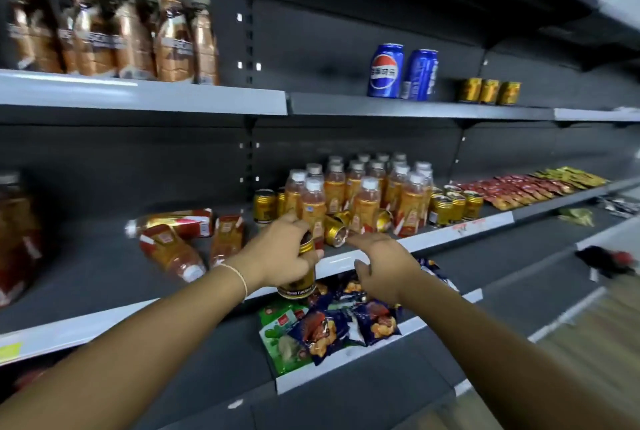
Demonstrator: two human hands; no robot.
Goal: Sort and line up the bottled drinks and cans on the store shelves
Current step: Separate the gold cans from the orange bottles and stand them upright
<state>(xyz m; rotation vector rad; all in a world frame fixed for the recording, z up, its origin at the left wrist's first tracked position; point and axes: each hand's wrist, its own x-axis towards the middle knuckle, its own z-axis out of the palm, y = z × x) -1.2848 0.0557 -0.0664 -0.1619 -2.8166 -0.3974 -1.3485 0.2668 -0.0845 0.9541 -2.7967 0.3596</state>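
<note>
Our left hand [284,256] grips a gold metal can [298,285]; our right hand [381,265] hovers spread near a toppled gold can [336,230], orange plastic bottles [367,197] crowding behind.

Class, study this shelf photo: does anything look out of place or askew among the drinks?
Yes. On the middle shelf, three bottles lie toppled at the left, and a gold can lies on its side before the upright bottles. The left hand grips another gold can; the right hand is open.
</note>
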